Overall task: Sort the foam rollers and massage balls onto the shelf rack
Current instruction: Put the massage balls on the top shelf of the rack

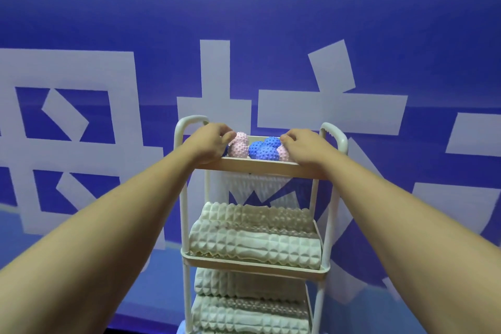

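A white three-tier shelf rack (260, 167) stands against the blue wall. Its top tray holds spiky massage balls, pink ones (238, 148) on the left and blue ones (264, 148) in the middle. My left hand (210, 144) is at the tray's left end, its curled fingertips pinching the upper pink ball. My right hand (303, 146) is at the right end, with its fingers curled over another pink ball (283, 153) that is partly hidden beneath it. Cream ridged foam rollers (254, 238) fill the middle tier, and more rollers (249, 304) lie on the bottom tier.
The rack has curved white handles at the left (189, 120) and right (334, 133) of the top tray. Behind it is a blue wall with large white characters (214, 76). Blue floor lies on both sides of the rack.
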